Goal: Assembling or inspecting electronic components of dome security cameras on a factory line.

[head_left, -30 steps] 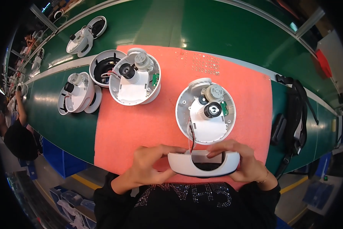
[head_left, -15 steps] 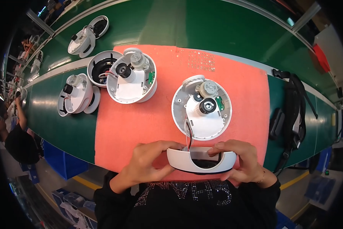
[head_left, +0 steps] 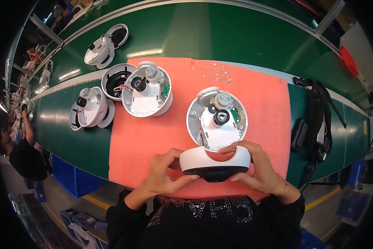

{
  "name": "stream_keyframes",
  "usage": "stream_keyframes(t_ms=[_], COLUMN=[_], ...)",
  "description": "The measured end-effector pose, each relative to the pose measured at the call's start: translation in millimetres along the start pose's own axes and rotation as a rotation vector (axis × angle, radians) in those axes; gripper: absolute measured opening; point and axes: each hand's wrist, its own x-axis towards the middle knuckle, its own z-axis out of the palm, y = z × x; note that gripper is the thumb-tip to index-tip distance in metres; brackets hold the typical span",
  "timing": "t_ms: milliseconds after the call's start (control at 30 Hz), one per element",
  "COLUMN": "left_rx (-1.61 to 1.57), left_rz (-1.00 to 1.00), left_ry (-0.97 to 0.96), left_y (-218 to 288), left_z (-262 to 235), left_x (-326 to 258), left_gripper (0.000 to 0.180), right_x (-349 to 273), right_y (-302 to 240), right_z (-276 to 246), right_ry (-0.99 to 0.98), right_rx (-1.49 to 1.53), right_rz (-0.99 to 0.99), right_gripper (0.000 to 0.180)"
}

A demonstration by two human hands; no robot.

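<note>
A white ring-shaped cover (head_left: 195, 159) with a U-shaped notch and a black underside is held at the mat's near edge, tilted so its black face turns toward me. My left hand (head_left: 163, 173) grips its left end, thumb underneath. My right hand (head_left: 259, 169) clasps its right end, with fingers reaching over the rim near the notch. Just beyond it lies an open round white camera housing (head_left: 213, 133), showing a black lens (head_left: 221, 118), a motor (head_left: 224, 99) and a green circuit board (head_left: 236, 115). The cover hides the housing's near edge.
Another open camera housing (head_left: 148, 99) stands on the pink mat (head_left: 265, 124), left of centre. Similar units (head_left: 91, 108) sit farther left and on the green belt (head_left: 182, 29). Small screws (head_left: 216, 71) lie in rows. A black strap (head_left: 319, 112) lies right. A person (head_left: 28, 157) works far left.
Both hands have lifted the cover away from me, up to the housing's near edge, and tipped it so its black underside shows. The whole view has shifted slightly.
</note>
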Motion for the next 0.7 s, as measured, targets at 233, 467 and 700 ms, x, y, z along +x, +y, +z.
stream_keyframes(t_ms=[233, 467, 700], left_rx=[0.002, -0.293, -0.437], left_rz=[0.052, -0.151, -0.283], left_ry=[-0.009, -0.018, 0.097], left_y=[0, 18, 35], left_z=[-9, -13, -4], left_x=[3, 15, 24], left_gripper=[0.039, 0.036, 0.028], right_x=[-1, 10, 21], right_y=[-9, -13, -21], right_z=[-7, -5, -10], right_ry=[-0.132, -0.086, -0.094], right_rx=[-0.067, 0.087, 0.096], right_rz=[0.032, 0.128, 0.198], right_gripper=[0.059, 0.075, 0.089])
